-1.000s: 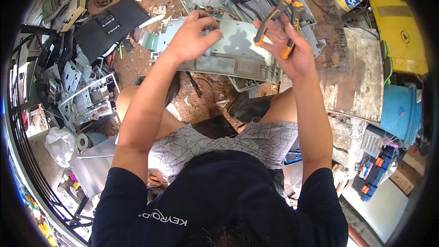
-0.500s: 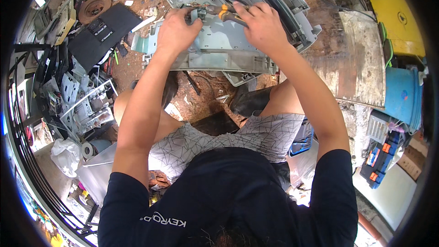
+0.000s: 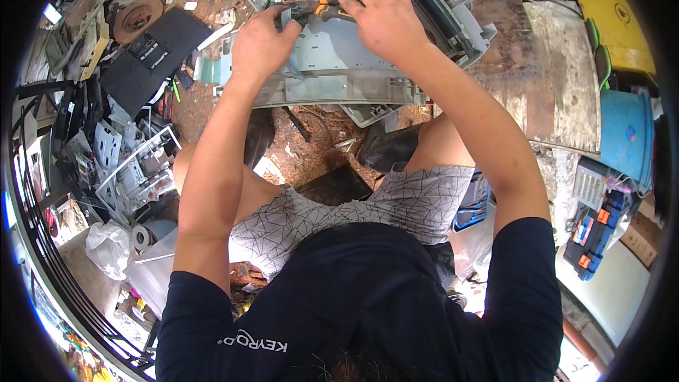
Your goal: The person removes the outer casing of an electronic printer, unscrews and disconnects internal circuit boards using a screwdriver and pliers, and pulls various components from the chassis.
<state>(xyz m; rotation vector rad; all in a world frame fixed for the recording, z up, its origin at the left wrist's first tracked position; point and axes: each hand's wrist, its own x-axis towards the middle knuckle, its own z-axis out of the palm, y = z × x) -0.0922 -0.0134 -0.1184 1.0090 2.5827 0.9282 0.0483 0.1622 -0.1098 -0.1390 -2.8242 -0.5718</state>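
**Two hands at work on a grey machine casing**

From the left: scrap metal frames (image 3: 134, 170) and a black panel (image 3: 152, 49) lie on reddish dirt. The left hand (image 3: 262, 46) presses the pale grey plastic casing (image 3: 332, 64), which lies crosswise ahead of the knees. The right hand (image 3: 385, 18), just beside it, is closed on an orange-handled tool (image 3: 325, 6) pointing leftward. Further right sit a yellow case (image 3: 601, 14) and a blue tub (image 3: 626, 134).

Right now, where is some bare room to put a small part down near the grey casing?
Bare dirt shows between the grey plastic casing and the black flat panel, and a patch under the casing's near edge, between the knees. The weathered board on the right looks free. The left side, around the metal frames, is crowded.
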